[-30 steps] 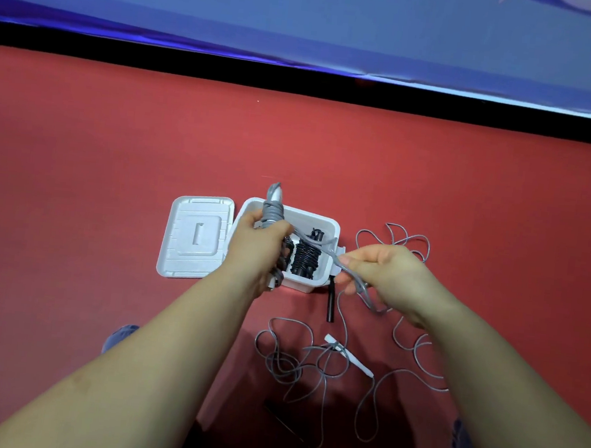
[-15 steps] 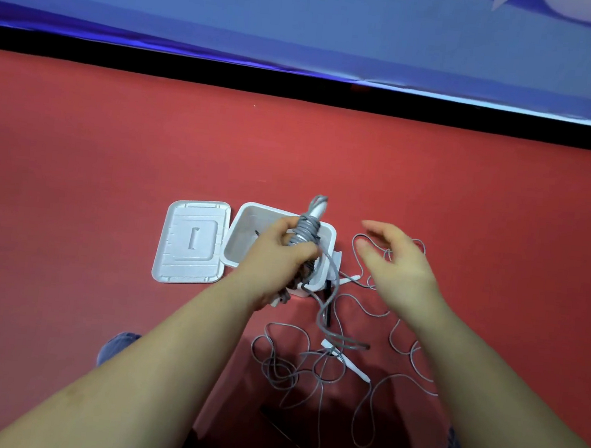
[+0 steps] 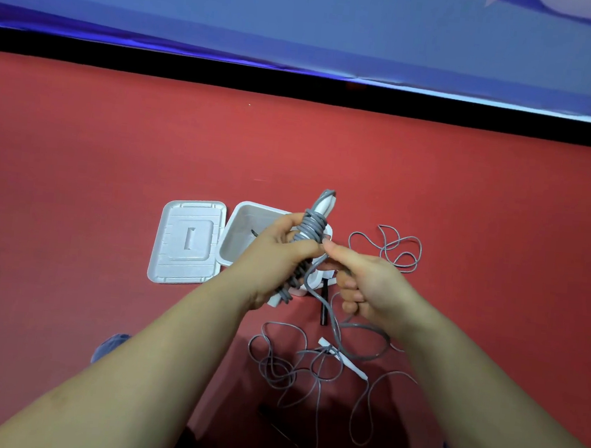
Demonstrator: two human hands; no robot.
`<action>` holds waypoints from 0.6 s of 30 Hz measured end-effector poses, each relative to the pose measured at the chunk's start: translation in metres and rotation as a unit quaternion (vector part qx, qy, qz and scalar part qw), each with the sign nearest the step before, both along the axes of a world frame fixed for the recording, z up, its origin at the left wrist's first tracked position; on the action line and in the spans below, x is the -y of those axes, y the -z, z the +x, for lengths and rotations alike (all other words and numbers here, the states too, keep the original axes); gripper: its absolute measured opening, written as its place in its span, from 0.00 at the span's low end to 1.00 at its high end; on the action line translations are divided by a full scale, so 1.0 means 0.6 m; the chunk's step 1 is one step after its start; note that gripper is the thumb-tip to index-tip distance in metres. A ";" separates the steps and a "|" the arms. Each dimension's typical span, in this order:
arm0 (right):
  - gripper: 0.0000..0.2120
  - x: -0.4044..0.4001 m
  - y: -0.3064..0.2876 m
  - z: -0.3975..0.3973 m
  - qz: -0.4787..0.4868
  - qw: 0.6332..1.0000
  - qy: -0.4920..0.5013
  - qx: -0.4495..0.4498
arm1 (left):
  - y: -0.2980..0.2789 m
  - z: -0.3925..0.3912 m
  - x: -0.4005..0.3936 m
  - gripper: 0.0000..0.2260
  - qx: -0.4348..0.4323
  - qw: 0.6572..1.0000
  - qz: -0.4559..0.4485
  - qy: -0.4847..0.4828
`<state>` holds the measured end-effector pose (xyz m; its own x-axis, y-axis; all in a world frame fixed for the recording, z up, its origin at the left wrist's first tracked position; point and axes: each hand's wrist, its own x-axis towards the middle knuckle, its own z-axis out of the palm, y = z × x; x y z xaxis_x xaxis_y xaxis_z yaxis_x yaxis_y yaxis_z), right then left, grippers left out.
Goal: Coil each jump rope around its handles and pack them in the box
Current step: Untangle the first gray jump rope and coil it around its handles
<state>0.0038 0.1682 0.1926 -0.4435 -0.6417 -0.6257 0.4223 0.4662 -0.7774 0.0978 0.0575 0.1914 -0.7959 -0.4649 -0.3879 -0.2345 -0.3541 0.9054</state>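
Both hands on a half-wound grey rope, held above the white box.

Left hand (image 3: pixel 280 258) grips the handles (image 3: pixel 318 218) with rope (image 3: pixel 328 313) coiled round them, over the box (image 3: pixel 243 229) near edge. Right hand (image 3: pixel 371 285) pinches the free rope just right of the coil. Lid (image 3: pixel 187 242) lies touching the box's left side. Loose rope loops (image 3: pixel 393 247) sprawl right of the box and nearer the person, with a white handle (image 3: pixel 345 362) among them; open red floor (image 3: pixel 113 155) beyond the box.
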 end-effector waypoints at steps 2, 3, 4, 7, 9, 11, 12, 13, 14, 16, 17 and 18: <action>0.11 0.000 -0.002 0.000 -0.016 0.999 0.028 0.041 | 0.000 0.000 0.000 0.12 -0.003 1.000 0.013 0.006; 0.11 0.001 -0.001 -0.001 -0.020 0.997 0.037 0.060 | 0.000 0.000 0.001 0.13 -0.004 1.000 0.017 0.008; 0.11 0.002 -0.001 -0.001 -0.018 0.997 0.039 0.066 | 0.000 -0.001 0.001 0.13 -0.005 1.000 0.016 0.009; 0.11 0.005 0.009 0.000 -0.005 0.999 0.036 0.034 | 0.000 -0.004 0.002 0.14 0.003 0.999 -0.022 -0.025; 0.09 0.005 0.015 0.005 0.004 1.000 0.001 -0.024 | 0.002 -0.003 0.006 0.16 0.016 0.997 -0.054 -0.056; 0.06 0.004 0.017 0.010 -0.007 0.999 -0.044 -0.028 | 0.006 -0.003 0.008 0.17 0.031 0.994 -0.085 -0.065; 0.05 0.004 0.016 0.012 -0.005 0.998 -0.059 -0.031 | 0.009 -0.002 0.010 0.18 0.040 0.992 -0.099 -0.066; 0.05 0.002 0.016 0.012 0.006 0.996 -0.069 -0.049 | 0.011 -0.002 0.011 0.19 0.052 0.990 -0.114 -0.066; 0.06 0.000 0.015 0.011 0.019 0.993 -0.078 -0.085 | 0.014 -0.001 0.013 0.20 0.067 0.987 -0.128 -0.068; 0.06 -0.003 0.016 0.008 0.038 0.978 -0.099 -0.177 | 0.016 0.002 0.020 0.20 0.101 0.980 -0.155 -0.074; 0.07 -0.004 0.017 0.007 0.045 0.966 -0.115 -0.228 | 0.018 0.003 0.023 0.20 0.120 0.974 -0.177 -0.074; 0.08 -0.004 0.015 0.008 0.058 0.947 -0.142 -0.282 | 0.020 0.004 0.026 0.20 0.139 0.967 -0.203 -0.070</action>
<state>0.0088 0.1703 0.1834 -0.5470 -0.7273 -0.4144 -0.2000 0.5943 -0.7790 0.1002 0.0422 0.1795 -0.6063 -0.7191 -0.3397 -0.4636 -0.0275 0.8856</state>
